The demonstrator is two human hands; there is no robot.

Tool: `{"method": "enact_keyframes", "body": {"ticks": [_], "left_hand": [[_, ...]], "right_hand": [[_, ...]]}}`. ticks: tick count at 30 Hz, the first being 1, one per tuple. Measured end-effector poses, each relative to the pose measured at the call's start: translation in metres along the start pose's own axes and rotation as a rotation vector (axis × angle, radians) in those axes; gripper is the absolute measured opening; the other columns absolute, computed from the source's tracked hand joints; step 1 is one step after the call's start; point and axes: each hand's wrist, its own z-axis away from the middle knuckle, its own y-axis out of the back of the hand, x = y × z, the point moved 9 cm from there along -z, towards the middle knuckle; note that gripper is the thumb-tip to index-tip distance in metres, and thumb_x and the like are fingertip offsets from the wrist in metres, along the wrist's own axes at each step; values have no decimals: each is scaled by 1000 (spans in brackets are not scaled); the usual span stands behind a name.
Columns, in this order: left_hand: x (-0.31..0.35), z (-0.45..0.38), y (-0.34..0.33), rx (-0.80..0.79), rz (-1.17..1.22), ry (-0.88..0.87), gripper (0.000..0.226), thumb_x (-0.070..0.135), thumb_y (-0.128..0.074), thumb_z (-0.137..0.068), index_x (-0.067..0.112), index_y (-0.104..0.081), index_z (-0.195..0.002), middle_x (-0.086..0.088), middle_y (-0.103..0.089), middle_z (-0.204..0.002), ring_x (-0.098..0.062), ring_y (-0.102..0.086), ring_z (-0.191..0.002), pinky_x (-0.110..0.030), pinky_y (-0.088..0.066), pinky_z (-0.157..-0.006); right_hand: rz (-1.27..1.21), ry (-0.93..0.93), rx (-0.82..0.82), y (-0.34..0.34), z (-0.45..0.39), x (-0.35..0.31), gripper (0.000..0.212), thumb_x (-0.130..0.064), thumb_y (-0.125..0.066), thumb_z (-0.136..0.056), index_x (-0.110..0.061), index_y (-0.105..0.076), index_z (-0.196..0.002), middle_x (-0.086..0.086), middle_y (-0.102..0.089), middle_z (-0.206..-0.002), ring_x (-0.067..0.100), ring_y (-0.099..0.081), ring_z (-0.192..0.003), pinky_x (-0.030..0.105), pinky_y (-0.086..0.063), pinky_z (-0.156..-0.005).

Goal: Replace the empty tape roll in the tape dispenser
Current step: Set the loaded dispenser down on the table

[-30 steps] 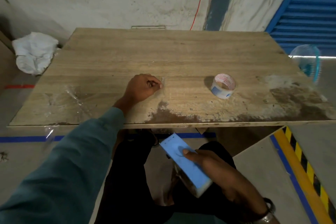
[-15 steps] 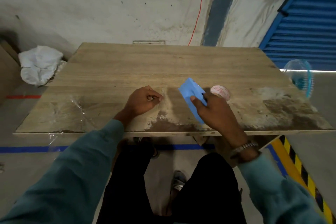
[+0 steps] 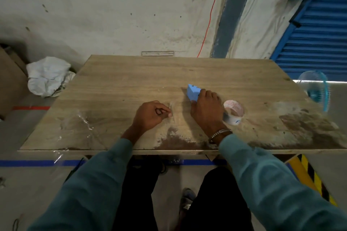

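Note:
A blue tape dispenser (image 3: pixel 193 92) rests on the wooden table (image 3: pixel 131 80), a little past the middle. My right hand (image 3: pixel 205 110) covers its near end and grips it. Just right of that hand lies a tape roll (image 3: pixel 233 112) with a white core and red print, on its side and touching the table. My left hand (image 3: pixel 152 114) is curled into a loose fist on the tabletop, left of the dispenser, with a small clear scrap of tape pinched at its fingertips.
Clear plastic film (image 3: pixel 84 120) clings to the table's left front part and hangs over the edge. A white crumpled sack (image 3: pixel 48 76) lies on the floor at left. A blue fan (image 3: pixel 317 92) stands beyond the right edge. Stains mark the near right tabletop.
My right hand has brought the blue dispenser up from my lap and set it down on the table beside the tape roll. My left hand has stayed in place.

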Motion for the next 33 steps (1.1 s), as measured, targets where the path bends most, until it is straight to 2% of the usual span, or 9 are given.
{"method": "enact_keyframes", "body": {"ticks": [3, 8, 11, 14, 19, 22, 24, 28, 33], "left_hand": [[0, 0, -1, -5, 13, -6, 18, 41, -89, -76, 36, -83, -92, 15, -74, -84, -7, -67, -74, -28, -53, -70], [2, 0, 0, -9, -17, -19, 17, 38, -88, -78, 35, -83, -94, 14, -74, -86, -10, -67, -77, -34, -57, -74], [6, 3, 2, -18, -16, -36, 20, 39, -88, -78, 34, -83, -96, 14, -76, -88, -8, -68, -78, -35, -58, -76], [13, 10, 9, -3, 42, -64, 18, 28, -84, -84, 28, -84, -102, 9, -80, -94, -8, -72, -82, -38, -60, -82], [12, 33, 39, 127, 301, 11, 20, 13, -80, -89, 15, -81, -109, 0, -82, -103, -6, -78, -93, -31, -62, -91], [-7, 53, 62, 218, 439, 127, 20, 12, -82, -87, 15, -82, -106, 2, -83, -100, -6, -77, -92, -22, -59, -87], [-20, 64, 79, 247, 439, 175, 19, 12, -84, -85, 17, -83, -103, 5, -83, -96, -6, -78, -91, -22, -59, -86], [-38, 77, 128, 278, 91, 166, 17, 14, -87, -81, 24, -82, -94, 25, -76, -77, 7, -73, -74, -9, -54, -71], [-65, 90, 219, 403, -577, 213, 17, 15, -73, -83, 20, -77, -100, -5, -78, -89, -31, -74, -84, -37, -57, -69]], "right_hand": [[-248, 59, 99, 13, 17, -16, 35, -31, -63, -87, -5, -65, -110, 15, -70, -106, 35, -65, -100, 45, -57, -82], [-762, -124, -538, -52, 38, -38, 44, -49, -79, -82, -15, -70, -109, -1, -75, -96, 17, -72, -95, 33, -57, -85], [-895, -161, -505, -57, 35, -39, 8, -28, -81, -85, -19, -80, -86, -2, -76, -88, 16, -72, -91, 32, -56, -85], [-998, -230, -469, -50, 31, -36, 13, -10, -76, -88, -6, -84, -96, 9, -82, -97, 13, -70, -88, 33, -59, -89], [-1105, -265, -562, -46, 25, -50, 15, -2, -71, -88, -4, -83, -98, -8, -73, -73, -9, -58, -46, 7, -41, -44], [-1130, -200, -501, -39, 23, -73, 10, -8, -75, -85, -13, -84, -88, -13, -74, -65, -3, -61, -57, 9, -45, -51], [-1105, -126, -514, -40, 29, -98, 11, -13, -76, -84, -16, -85, -89, -8, -80, -80, 1, -66, -67, 16, -52, -64], [-1192, -51, -597, -57, 49, -154, 12, -22, -76, -84, -18, -86, -91, 2, -84, -90, 14, -77, -79, 33, -62, -76], [-1307, -88, -636, -75, 65, -188, 15, -22, -78, -86, -12, -83, -97, 13, -82, -92, 8, -68, -62, 28, -55, -63]]}}
